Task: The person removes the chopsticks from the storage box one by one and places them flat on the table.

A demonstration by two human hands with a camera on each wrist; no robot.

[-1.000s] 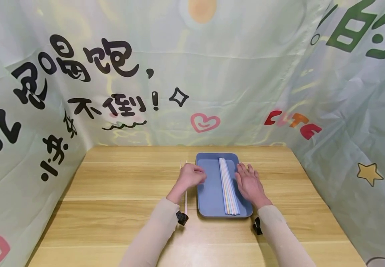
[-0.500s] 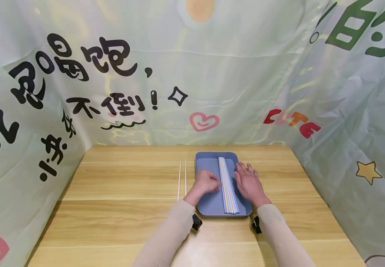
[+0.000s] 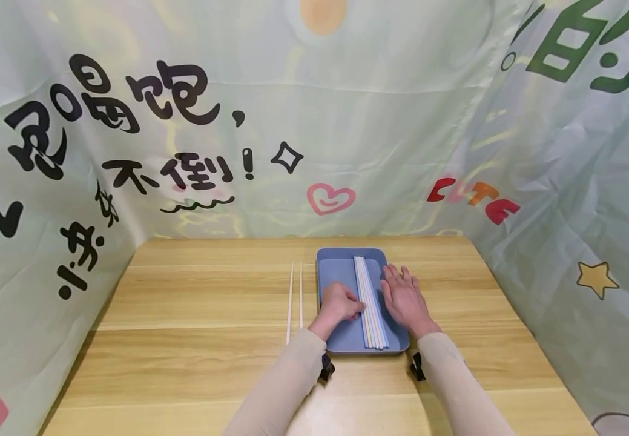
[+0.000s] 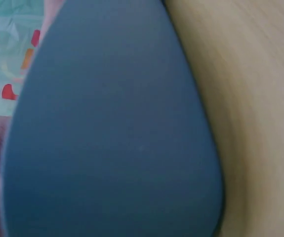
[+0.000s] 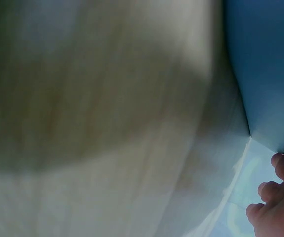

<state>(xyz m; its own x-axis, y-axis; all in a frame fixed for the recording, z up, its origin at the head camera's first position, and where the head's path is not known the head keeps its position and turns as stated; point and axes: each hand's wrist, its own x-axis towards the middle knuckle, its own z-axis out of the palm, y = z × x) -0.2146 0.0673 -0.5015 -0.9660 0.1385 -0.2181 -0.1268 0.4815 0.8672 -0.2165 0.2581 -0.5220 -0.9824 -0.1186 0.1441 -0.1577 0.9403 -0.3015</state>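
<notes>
A blue rectangular tray (image 3: 338, 267) holds a bundle of slim pastel chopsticks (image 3: 374, 321) lying lengthwise. Over the tray, my left hand (image 3: 339, 303) has curled fingers, its fingertips at the bundle's left edge; whether they pinch a chopstick is not clear. My right hand (image 3: 407, 300) rests at the tray's right rim with its fingers extended. To the left of the tray, two pale chopsticks (image 3: 290, 297) lie apart on the table, roughly parallel, their near ends behind the left forearm. The left wrist view is mostly filled by the tray's outer side (image 4: 112, 123).
A wood-grain table (image 3: 200, 357) carries everything, with printed cloth (image 3: 390, 133) hanging behind it and along both sides. In the right wrist view, the tray's side (image 5: 270, 64) stands beside the blurred tabletop (image 5: 107, 197).
My left hand has moved right, from beside the two chopsticks on the table to the bundle inside the tray. My right hand has stayed at the tray's rim.
</notes>
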